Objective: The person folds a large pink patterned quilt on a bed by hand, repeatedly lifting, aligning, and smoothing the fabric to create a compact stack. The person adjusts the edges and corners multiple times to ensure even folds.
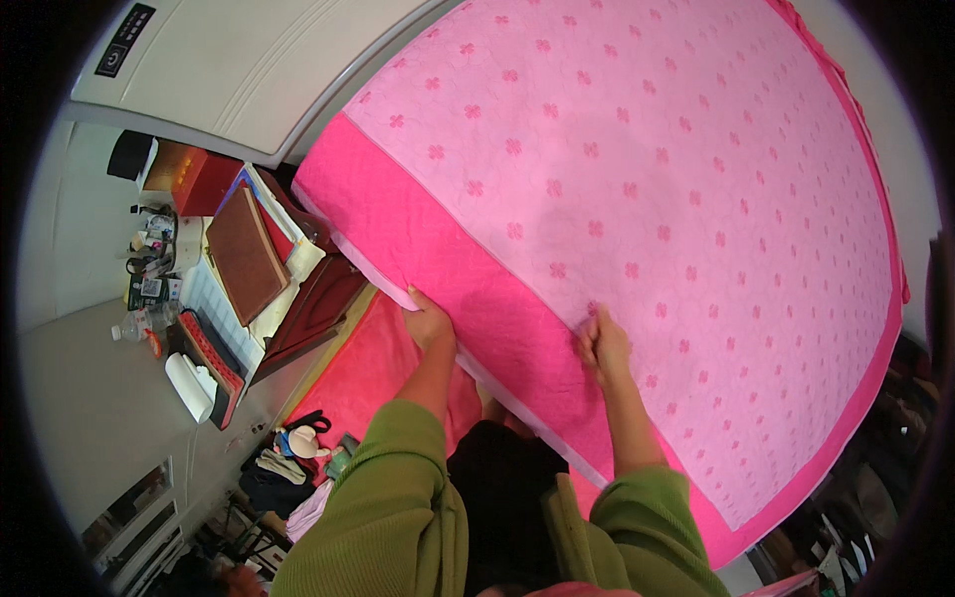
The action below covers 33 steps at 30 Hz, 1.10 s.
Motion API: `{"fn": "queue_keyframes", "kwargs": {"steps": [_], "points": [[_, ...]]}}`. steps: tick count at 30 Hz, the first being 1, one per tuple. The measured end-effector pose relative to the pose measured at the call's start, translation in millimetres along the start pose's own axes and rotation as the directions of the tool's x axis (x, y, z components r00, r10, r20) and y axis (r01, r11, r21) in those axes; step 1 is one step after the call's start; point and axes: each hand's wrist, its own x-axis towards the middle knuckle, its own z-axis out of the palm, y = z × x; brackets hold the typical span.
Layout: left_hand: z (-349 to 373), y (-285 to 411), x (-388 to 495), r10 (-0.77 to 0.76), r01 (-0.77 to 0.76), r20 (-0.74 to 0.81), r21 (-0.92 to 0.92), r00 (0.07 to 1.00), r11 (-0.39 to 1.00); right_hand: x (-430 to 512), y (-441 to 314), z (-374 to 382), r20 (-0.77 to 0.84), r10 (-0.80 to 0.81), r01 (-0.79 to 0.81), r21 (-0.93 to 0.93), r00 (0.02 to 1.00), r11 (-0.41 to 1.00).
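A pink quilted bedspread [664, 186] with small four-leaf clover motifs covers the bed before me. Its darker pink border [492, 276] ends in a pale pink edging strip [373, 272] on my side. My left hand [430, 322] holds that edge, thumb on top and the other fingers hidden beneath. Farther right, my right hand [608, 347] rests on the bedspread at the seam between border and patterned middle. Its fingers are curled, and whether they pinch the cloth cannot be made out.
A pale headboard [224, 67] stands at upper left. Beside it, a dark red bedside cabinet [313, 306] carries a brown notebook [246, 257], a red box [201, 183], a plastic bottle [145, 321] and a paper roll [188, 388]. Clothes and a soft toy [302, 442] lie at lower left.
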Motion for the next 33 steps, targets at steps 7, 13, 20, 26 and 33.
{"fn": "queue_keyframes", "kwargs": {"steps": [7,13,20,26,33], "points": [[3.3,-6.7,3.7,0.001,-0.001,0.039,0.017,0.999,1.0,53.2,2.1,56.0,-0.176,0.176,-0.176,0.011,0.969,0.984],[-11.3,-3.2,9.4,0.037,-0.03,0.144,-0.055,0.989,0.998,67.1,9.1,49.5,-0.209,0.183,-0.182,0.022,0.961,0.983],[-24.4,26.3,-96.2,0.885,-0.908,0.296,-0.107,0.36,0.405,77.8,18.4,46.5,-0.24,0.177,-0.183,-0.001,0.955,0.983],[39.7,82.0,-40.6,0.664,-0.889,0.656,-0.457,-0.36,-0.03,78.5,23.4,44.4,-0.321,0.107,-0.122,-0.027,0.941,0.992],[41.6,183.8,157.4,0.66,-0.994,0.751,0.092,0.03,-0.06,75.4,21.9,47.1,-0.365,0.118,-0.139,-0.032,0.924,0.99]]}}
